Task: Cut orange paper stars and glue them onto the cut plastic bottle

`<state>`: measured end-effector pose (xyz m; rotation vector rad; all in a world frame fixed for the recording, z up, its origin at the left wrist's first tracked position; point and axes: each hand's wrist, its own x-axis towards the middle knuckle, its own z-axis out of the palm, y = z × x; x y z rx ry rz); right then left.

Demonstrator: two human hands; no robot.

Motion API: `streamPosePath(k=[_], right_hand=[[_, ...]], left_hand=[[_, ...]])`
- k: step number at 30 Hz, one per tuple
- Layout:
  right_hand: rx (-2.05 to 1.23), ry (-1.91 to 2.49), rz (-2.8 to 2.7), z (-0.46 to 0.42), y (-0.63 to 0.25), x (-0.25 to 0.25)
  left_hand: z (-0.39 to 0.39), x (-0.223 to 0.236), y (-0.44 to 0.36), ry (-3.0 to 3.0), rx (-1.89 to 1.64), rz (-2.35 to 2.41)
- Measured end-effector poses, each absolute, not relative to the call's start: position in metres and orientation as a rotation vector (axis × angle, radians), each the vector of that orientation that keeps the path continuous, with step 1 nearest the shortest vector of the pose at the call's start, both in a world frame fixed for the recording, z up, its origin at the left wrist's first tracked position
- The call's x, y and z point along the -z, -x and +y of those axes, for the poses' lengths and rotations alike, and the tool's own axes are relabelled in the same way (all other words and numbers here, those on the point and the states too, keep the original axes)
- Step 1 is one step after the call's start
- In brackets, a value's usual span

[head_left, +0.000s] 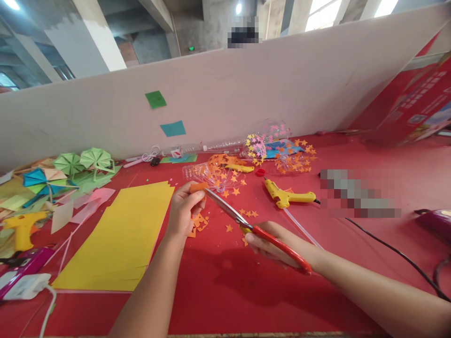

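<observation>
My left hand (186,206) pinches a small folded-looking piece of orange paper (198,188) above the table. In my right hand (271,241) is a pair of scissors (278,244) with red handles, its blades pointing left and up. The blade tips reach the right edge of the orange paper; whether they touch it I cannot tell. Below my left hand lie orange paper scraps (200,224). Several orange paper stars (229,228) are scattered between the two hands.
Yellow paper sheets (123,234) lie at left, beside folded green paper umbrellas (95,158). A yellow glue gun (289,195) rests on the right, its cord trailing. Behind are a yellow utility knife (241,168) and star-covered clear plastic pieces (292,162). A white partition (225,94) stands behind.
</observation>
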<state>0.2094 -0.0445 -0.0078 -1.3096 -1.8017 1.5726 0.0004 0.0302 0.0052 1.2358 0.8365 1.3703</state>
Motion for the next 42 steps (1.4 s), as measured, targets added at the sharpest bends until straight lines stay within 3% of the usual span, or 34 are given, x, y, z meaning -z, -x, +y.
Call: streamPosePath(k=[42], right_hand=[[-1.55,1.397,-1.819,-0.0414,-0.2085,0.0105]], left_hand=[[0.0326,-0.0046,0.0041,-1.335,-1.46,0.941]])
